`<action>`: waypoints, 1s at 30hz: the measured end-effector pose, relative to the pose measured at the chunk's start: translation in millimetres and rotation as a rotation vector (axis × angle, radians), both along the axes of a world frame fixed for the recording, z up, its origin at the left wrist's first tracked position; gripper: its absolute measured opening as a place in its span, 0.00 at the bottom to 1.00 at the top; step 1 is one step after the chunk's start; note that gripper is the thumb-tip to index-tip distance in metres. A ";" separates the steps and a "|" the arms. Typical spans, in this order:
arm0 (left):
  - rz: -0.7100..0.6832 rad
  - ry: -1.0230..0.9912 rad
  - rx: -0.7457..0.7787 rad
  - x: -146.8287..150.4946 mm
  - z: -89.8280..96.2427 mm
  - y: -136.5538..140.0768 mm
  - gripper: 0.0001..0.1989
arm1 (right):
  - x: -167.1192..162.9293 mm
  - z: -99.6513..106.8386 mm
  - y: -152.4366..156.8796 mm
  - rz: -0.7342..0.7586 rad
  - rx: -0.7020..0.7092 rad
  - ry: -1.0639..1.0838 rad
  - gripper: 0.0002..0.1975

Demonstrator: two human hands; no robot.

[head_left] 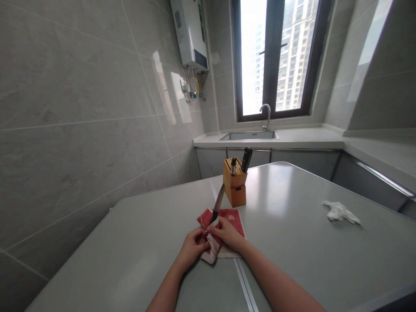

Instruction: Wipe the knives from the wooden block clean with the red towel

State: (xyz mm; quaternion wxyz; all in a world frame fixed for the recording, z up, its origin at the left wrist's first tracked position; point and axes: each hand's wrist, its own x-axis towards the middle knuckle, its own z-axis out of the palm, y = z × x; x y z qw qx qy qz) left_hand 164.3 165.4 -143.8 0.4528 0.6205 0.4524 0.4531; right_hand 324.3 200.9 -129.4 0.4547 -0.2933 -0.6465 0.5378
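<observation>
A kitchen knife [219, 198] points up and away from me, its blade bare and its dark handle partly covered by a red and white towel [233, 217]. My left hand [192, 248] is closed on the folded towel at the lower end of the handle. From the other side, my right hand [229, 234] pinches the towel against the handle, just below the blade. The folds and my fingers hide most of the handle. The rest of the towel lies spread on the table under my hands. Just beyond the blade tip stands a wooden knife block [235, 186].
The block holds a black-handled knife [247, 159] and another black-topped tool [233, 166]. A crumpled white cloth or tissue [340, 212] lies at the table's right. Behind the table [136, 242] are a counter with a sink [250, 135] and a tap [267, 117].
</observation>
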 end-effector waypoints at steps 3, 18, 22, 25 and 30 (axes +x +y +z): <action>0.002 0.006 0.012 -0.1 -0.5 -0.2 0.10 | -0.6 -1.9 1.4 -0.004 0.006 -0.008 0.14; 0.024 0.032 -0.005 0.5 1.8 -2.4 0.10 | 0.2 0.0 -1.3 -0.019 -0.030 0.017 0.15; 0.024 0.046 0.002 -0.8 -0.9 -0.6 0.09 | 0.1 0.1 -2.0 -0.017 -0.132 0.106 0.16; 0.021 0.063 0.006 -1.5 -0.8 -0.3 0.08 | -0.5 -0.6 0.4 -0.078 -0.223 0.195 0.17; 0.007 0.064 0.014 -0.9 0.9 -1.4 0.08 | -2.2 2.4 3.1 -0.102 -0.310 0.367 0.20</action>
